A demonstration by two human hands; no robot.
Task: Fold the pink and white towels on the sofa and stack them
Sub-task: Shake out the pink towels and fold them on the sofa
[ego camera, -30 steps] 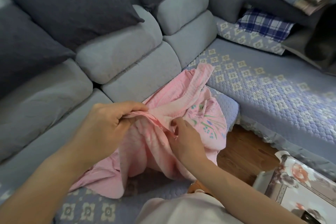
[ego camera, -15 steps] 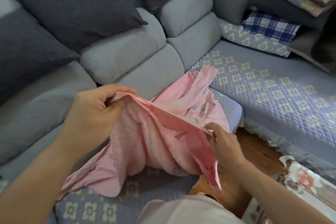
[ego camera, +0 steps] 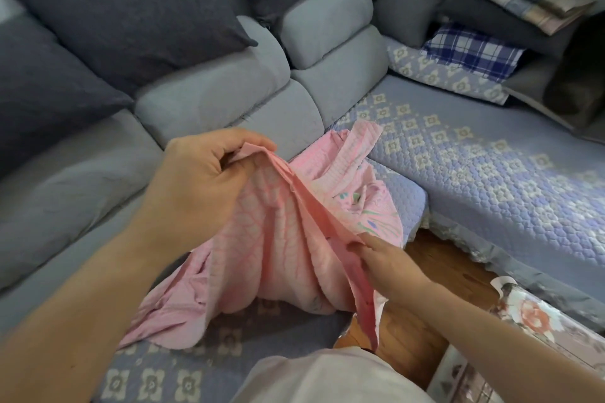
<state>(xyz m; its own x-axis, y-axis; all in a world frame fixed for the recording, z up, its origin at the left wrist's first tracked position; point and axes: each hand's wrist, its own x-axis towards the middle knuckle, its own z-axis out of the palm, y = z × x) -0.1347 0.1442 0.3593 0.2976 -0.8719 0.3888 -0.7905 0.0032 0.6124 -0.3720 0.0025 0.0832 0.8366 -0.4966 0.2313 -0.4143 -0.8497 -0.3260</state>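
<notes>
Pink towel [ego camera: 281, 239] is held up at the centre of the frame, its upper hem stretched as a ridge between two hands while the rest hangs bunched onto the quilted seat cover [ego camera: 491, 173] of the grey sofa [ego camera: 229, 101]. One end of the hem is pinched by the left hand [ego camera: 199, 180], left of centre, with thumb and curled fingers closed on the cloth; the fingertips are partly hidden by the fold. The other end is gripped lower right of centre by the right hand [ego camera: 386, 258], whose fingertips are buried in the fabric. A floral print is partly seen on the towel's far side, the remainder covered by folds. No white towel can be made out. Folded cloths [ego camera: 471, 49] are stacked at the upper right, their far edges blurred. Wooden floor [ego camera: 435, 275] is glimpsed at the lower right.
</notes>
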